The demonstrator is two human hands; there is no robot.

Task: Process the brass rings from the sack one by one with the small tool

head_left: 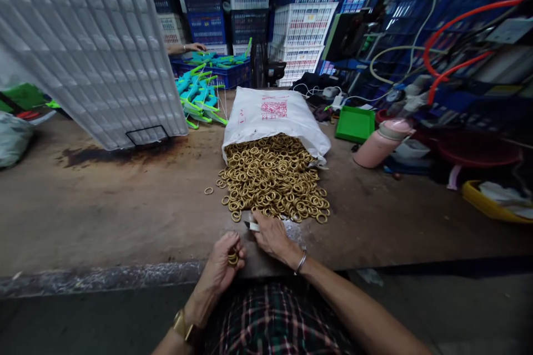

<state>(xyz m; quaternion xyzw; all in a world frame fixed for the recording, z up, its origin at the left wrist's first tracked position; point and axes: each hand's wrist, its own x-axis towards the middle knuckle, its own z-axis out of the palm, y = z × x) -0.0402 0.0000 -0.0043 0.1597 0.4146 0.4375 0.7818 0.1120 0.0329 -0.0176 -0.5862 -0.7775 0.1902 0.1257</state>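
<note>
My left hand (225, 260), near the table's front edge, is closed around several gold-coloured rings (233, 257). To its right, my right hand (275, 237) reaches to the near edge of a heap of the same rings (270, 183). Between its thumb and fingers it grips a small white tool with a dark tip (252, 226); its exact kind is unclear. My right fingertips touch or nearly touch the closest rings. The heap spills from the mouth of a white sack (275, 113) with red print, lying on its side.
A large pale ribbed panel (104, 50) stands at the left. Teal and green plastic pieces (202, 94) lie behind, near another person's hand (195, 47). On the right are a green tray (355, 123), a pink bottle (383, 143) and a yellow basket (491, 205). Stacked crates (300, 25) line the back.
</note>
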